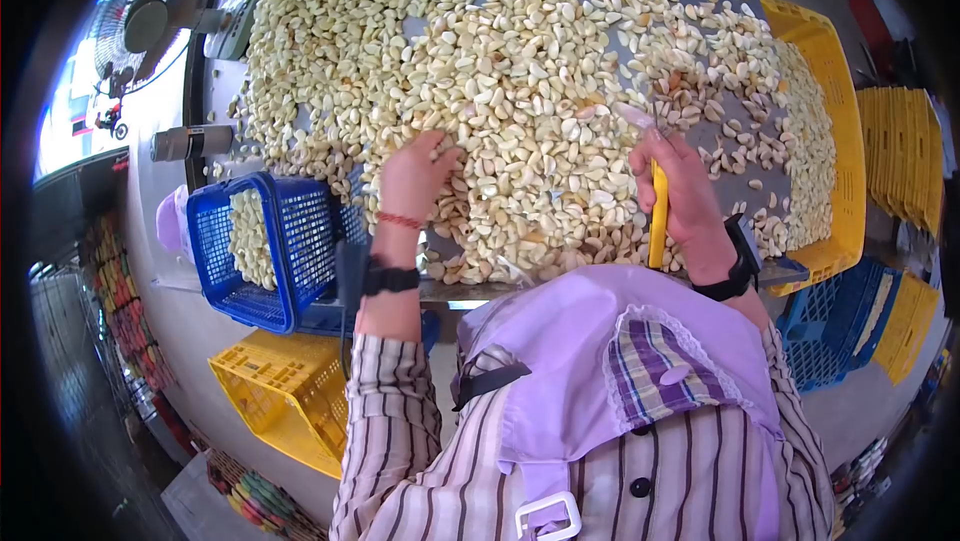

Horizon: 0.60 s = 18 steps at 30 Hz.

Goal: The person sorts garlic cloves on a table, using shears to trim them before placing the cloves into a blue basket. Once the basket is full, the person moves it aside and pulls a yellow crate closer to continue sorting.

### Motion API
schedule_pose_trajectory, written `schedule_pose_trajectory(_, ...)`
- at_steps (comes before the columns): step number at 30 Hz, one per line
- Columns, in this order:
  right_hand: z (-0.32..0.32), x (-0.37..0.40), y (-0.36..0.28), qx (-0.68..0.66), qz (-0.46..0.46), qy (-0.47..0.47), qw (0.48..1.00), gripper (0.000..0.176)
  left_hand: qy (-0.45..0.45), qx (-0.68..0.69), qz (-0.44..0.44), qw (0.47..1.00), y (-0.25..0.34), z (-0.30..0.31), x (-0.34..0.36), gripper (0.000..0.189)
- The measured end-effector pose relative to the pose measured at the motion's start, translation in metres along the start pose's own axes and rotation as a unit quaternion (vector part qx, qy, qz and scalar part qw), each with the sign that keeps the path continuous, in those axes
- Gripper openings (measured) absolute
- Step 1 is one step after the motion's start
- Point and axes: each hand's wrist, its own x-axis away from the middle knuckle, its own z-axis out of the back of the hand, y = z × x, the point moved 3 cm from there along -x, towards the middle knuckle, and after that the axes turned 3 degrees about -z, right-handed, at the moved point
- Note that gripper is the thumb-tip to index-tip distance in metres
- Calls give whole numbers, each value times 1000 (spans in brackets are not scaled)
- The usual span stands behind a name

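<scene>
Peeled garlic cloves [520, 121] lie in a thick spread over the grey table in front of me. My left hand [415, 176] rests at the near left part of the heap, fingers curled in among the cloves; what they hold, if anything, is hidden. My right hand [680, 186] is closed around a knife with a yellow handle [657, 216], whose handle end points back at me. A pale, blade-like tip [634, 116] shows beyond the fingers, over the cloves.
Left of the table's near edge, a blue basket [290, 261] holds cloves, with a yellow crate [285, 396] below it. A yellow basket [840, 141] full of cloves stands at the right. Blue crates [815, 341] and stacked yellow crates [900, 151] are farther right. A fan [147, 21] stands at upper left.
</scene>
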Motion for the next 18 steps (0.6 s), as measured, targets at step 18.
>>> schedule_pose_trajectory(18, 3, -1, 3, -13, -10, -9, 1000, 23, 216, 629, 209, 717, -60, 35, -17, 30)
